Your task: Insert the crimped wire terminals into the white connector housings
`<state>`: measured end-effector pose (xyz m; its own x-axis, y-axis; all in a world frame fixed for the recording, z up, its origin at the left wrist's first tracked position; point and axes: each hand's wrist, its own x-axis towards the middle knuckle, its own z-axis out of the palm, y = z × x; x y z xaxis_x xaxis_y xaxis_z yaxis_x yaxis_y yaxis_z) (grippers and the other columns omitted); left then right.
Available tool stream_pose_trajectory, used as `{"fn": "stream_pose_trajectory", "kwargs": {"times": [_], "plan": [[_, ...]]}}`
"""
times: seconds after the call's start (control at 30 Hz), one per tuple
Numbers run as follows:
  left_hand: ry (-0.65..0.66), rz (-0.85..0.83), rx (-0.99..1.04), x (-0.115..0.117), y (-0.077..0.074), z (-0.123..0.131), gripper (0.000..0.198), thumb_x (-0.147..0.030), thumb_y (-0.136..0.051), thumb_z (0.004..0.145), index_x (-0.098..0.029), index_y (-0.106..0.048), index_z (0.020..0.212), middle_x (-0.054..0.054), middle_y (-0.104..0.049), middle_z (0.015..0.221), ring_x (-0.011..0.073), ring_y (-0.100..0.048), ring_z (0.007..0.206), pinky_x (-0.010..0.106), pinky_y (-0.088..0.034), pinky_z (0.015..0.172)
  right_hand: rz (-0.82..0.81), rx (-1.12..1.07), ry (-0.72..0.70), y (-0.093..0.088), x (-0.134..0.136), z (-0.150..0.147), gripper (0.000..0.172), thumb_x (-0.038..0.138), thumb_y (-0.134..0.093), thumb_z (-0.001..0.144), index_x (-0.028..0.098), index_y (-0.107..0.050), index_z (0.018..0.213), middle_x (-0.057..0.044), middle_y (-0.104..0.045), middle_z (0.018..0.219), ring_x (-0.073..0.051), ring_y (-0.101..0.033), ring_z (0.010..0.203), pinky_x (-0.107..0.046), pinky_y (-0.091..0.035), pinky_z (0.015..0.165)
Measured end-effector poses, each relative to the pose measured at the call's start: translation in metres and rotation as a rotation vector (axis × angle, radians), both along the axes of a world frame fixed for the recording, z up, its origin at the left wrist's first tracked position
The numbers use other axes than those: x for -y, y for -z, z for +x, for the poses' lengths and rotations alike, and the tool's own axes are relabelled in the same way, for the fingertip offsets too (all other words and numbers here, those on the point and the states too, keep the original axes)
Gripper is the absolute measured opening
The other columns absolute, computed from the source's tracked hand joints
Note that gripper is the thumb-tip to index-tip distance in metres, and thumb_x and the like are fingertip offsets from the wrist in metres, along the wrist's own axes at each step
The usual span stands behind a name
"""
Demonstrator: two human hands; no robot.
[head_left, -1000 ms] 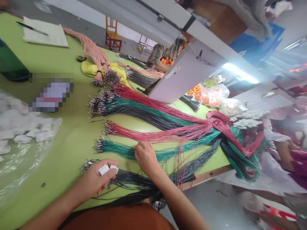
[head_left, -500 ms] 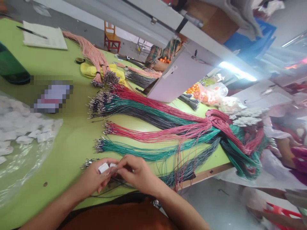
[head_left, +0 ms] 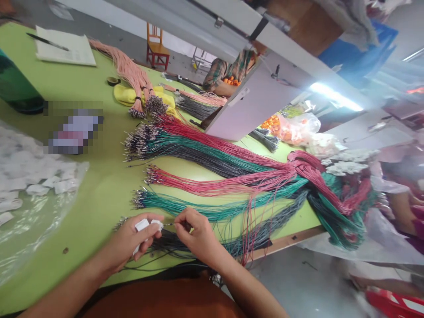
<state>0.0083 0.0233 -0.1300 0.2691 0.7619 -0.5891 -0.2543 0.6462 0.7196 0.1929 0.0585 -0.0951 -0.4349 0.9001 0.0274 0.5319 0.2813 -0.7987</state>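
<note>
My left hand (head_left: 132,243) is closed around small white plastic connector housings (head_left: 142,224), one of them pinched near the thumb tip. Just to its right, my right hand (head_left: 197,229) pinches a thin dark wire end (head_left: 168,224), whose tip points at that housing. Whether the tip is inside the housing is too small to tell. Beneath both hands lies a bundle of black wires (head_left: 212,247), partly hidden by them. Beyond it stretch a green wire bundle (head_left: 185,210) and a red wire bundle (head_left: 198,184), their metal-tipped ends at the left.
A clear plastic bag of white housings (head_left: 36,189) lies at the left, near a blurred phone (head_left: 76,132) and a green bottle (head_left: 20,88). Pink wire bundles (head_left: 129,70) rest on a yellow cloth (head_left: 124,96). A panel (head_left: 245,101) stands behind; another person's arm (head_left: 225,88) shows beyond.
My right hand has drawn slightly up and right, opening a small gap from my left hand. A wire end now shows between them. The whole view has shifted slightly.
</note>
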Motion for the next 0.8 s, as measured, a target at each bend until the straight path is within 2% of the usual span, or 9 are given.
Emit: {"fn": "stream_pose_trajectory", "kwargs": {"times": [0.23, 0.4, 0.6, 0.73, 0.8], "plan": [[-0.032, -0.014, 0.029, 0.0, 0.0, 0.0, 0.043, -0.042, -0.065, 0.075, -0.015, -0.054, 0.107, -0.001, -0.06, 0.07, 0.0035, -0.038, 0.04, 0.014, -0.028, 0.03, 0.099, 0.06, -0.079, 0.002, 0.0, -0.001, 0.014, 0.007, -0.05, 0.077, 0.019, -0.052, 0.07, 0.001, -0.055, 0.067, -0.012, -0.05, 0.065, -0.024, -0.037, 0.066], [-0.005, 0.011, -0.017, 0.001, 0.003, 0.001, 0.043, -0.042, -0.064, 0.075, -0.014, -0.054, 0.106, 0.0, -0.061, 0.069, 0.0041, -0.039, 0.039, 0.014, -0.028, 0.029, 0.192, 0.146, -0.128, 0.005, 0.002, -0.007, 0.014, 0.007, -0.05, 0.079, 0.018, -0.052, 0.071, 0.002, -0.058, 0.068, -0.011, -0.052, 0.066, -0.027, -0.034, 0.074], [0.028, 0.071, -0.068, 0.002, 0.006, 0.003, 0.042, -0.044, -0.064, 0.074, -0.013, -0.055, 0.102, -0.002, -0.059, 0.064, 0.0048, -0.038, 0.037, 0.015, -0.029, 0.029, 0.253, 0.171, -0.156, 0.012, 0.01, -0.017, 0.015, 0.01, -0.048, 0.083, 0.017, -0.055, 0.072, 0.0, -0.06, 0.069, -0.012, -0.053, 0.067, -0.028, -0.032, 0.07], [0.019, 0.062, -0.06, 0.002, 0.003, 0.003, 0.042, -0.044, -0.064, 0.073, -0.015, -0.055, 0.102, -0.002, -0.06, 0.066, 0.0052, -0.039, 0.039, 0.016, -0.03, 0.03, 0.164, 0.095, -0.18, 0.009, -0.01, -0.006, 0.016, 0.014, -0.049, 0.086, 0.018, -0.057, 0.074, 0.0, -0.062, 0.071, -0.012, -0.056, 0.066, -0.025, -0.037, 0.069], [0.007, 0.042, -0.051, 0.002, 0.001, 0.003, 0.042, -0.045, -0.064, 0.073, -0.016, -0.055, 0.102, -0.001, -0.06, 0.068, 0.0052, -0.039, 0.04, 0.015, -0.029, 0.03, 0.2, 0.149, -0.081, 0.009, -0.031, 0.003, 0.017, 0.017, -0.048, 0.088, 0.018, -0.059, 0.075, -0.001, -0.062, 0.072, -0.013, -0.056, 0.069, -0.025, -0.039, 0.068]]}}
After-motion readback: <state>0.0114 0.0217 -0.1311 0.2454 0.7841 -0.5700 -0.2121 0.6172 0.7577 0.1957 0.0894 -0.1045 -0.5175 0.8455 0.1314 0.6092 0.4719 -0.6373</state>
